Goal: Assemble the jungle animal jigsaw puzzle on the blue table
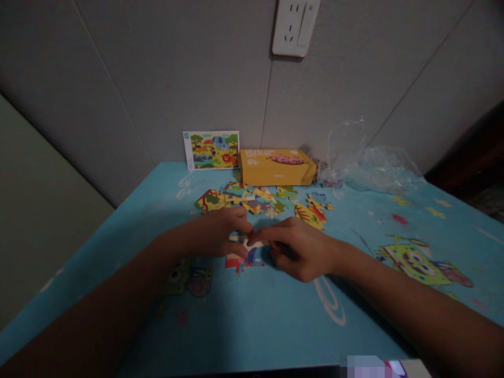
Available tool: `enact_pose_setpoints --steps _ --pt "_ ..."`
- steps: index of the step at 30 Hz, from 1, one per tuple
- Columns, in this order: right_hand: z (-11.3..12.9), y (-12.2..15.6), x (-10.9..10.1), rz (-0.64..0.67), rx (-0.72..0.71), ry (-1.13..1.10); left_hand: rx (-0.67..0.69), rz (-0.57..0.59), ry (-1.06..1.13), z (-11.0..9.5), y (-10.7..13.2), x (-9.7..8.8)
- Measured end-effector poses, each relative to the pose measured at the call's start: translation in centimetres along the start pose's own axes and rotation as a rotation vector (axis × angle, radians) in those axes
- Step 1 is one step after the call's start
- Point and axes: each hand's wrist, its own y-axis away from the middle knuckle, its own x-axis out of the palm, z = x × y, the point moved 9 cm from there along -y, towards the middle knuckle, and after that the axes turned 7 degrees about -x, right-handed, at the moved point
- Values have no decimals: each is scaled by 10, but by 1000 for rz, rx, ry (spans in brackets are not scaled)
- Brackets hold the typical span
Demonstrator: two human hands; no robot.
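Note:
A few joined puzzle pieces (235,261), with red, white and blue printing, lie flat on the table in front of me. My left hand (220,231) comes over them from the left, thumb and index finger bent around their upper and lower parts. From the other side my right hand (299,247) reaches in. Its index finger stretches to the top edge of the pieces, close to the left fingertips, and its other fingers curl under. The fingers partly cover the pieces. Beyond my hands lies a spread of loose puzzle pieces (255,199), with more pieces (311,214) to the right.
A picture card (212,150) leans on the wall beside a yellow puzzle box (277,168). Clear plastic wrapping (386,168) lies at the back right. A blue cartoon-printed cloth (244,325) covers the table. A wall socket (295,29) is above.

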Motion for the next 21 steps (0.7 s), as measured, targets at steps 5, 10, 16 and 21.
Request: enact_pose_setpoints --steps 5,10,16,21 --pt "-3 1 2 59 50 4 -2 -20 36 -1 0 -1" --pt "-6 2 3 111 93 -10 -24 -19 39 -4 1 -2" --pt "-35 8 -18 -74 236 113 3 -127 -65 -5 -3 -5" --pt "-67 10 -39 -345 380 371 -206 -652 -268 22 -1 -38"
